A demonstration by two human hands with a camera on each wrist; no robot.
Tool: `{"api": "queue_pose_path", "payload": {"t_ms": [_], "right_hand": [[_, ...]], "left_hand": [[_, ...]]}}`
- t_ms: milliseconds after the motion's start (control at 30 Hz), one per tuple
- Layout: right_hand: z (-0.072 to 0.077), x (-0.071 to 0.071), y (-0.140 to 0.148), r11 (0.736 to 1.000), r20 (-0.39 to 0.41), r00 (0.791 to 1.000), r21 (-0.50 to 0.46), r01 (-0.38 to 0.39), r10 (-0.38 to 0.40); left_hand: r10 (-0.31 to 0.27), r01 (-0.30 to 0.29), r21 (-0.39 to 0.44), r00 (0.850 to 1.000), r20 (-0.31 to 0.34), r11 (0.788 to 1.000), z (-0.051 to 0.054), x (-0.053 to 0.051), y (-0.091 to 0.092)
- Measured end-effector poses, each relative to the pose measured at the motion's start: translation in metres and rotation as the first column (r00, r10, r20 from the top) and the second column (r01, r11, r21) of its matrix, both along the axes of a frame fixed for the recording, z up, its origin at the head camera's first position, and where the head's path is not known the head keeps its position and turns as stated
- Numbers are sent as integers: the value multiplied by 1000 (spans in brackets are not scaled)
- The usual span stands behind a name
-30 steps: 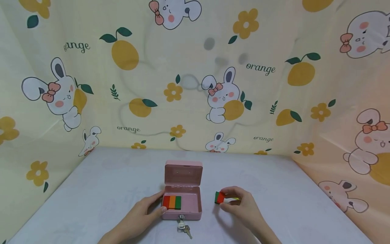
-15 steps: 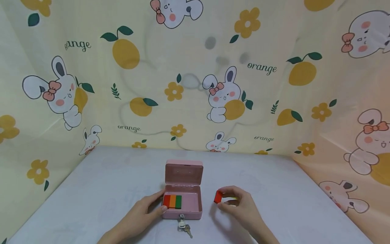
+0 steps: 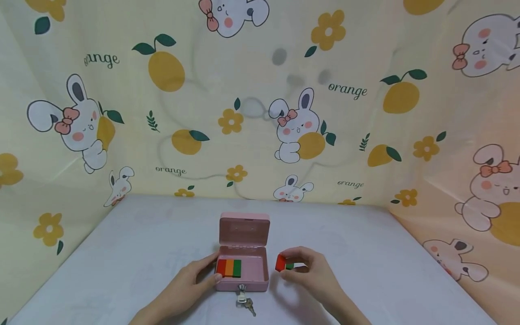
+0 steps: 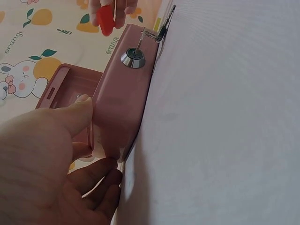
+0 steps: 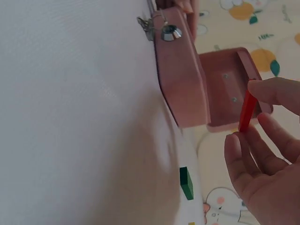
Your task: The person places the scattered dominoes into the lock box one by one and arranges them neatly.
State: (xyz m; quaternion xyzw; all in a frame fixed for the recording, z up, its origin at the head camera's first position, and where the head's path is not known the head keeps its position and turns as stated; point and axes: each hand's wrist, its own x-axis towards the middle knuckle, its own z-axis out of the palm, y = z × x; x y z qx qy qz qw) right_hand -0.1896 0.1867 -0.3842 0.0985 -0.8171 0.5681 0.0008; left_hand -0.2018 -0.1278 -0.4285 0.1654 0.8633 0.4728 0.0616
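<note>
A pink metal cash box [image 3: 256, 286] stands on the table with its lid up. My left hand [image 3: 183, 283] holds its left side, thumb at the rim and fingers on the outer wall. Inside, at the left, a red block [image 3: 221, 268], an orange block [image 3: 229, 268] and a green block [image 3: 237, 268] lie side by side. To the right of the box, my right hand [image 3: 314, 273] pinches another red block [image 5: 247, 110] between thumb and fingertips, above the table. Another green block [image 5: 186, 183] rests on the table, partly behind that hand in the head view.
Keys [image 3: 248, 306] hang from the lock [image 3: 242, 289] on the box's front. A yellow piece [image 5: 191, 223] barely shows at the bottom edge of the right wrist view. The white-covered table [image 3: 162, 230] meets a printed cloth backdrop [image 3: 260, 135].
My right hand lifted the red block away from beside the green one and carried it left, closer to the box. The left hand stayed on the box.
</note>
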Motion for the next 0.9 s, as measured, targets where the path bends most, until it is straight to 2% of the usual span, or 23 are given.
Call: {"api": "queue_pose_path", "payload": {"t_ms": [367,667,900], "right_hand": [[3,-4,-20,998,-3,999,35,-48,48],[1,-14,-31,995,-9,995,10,-99,99],[-3,-21,-35,994,-14,995,60,-94,95]], "left_hand": [[24,-24,-7,1000,7,1000,2,3,1],[-3,3,16,1000,9,1000,3,3,0],[-8,8,25,1000,7,1000,4,3,0]]}}
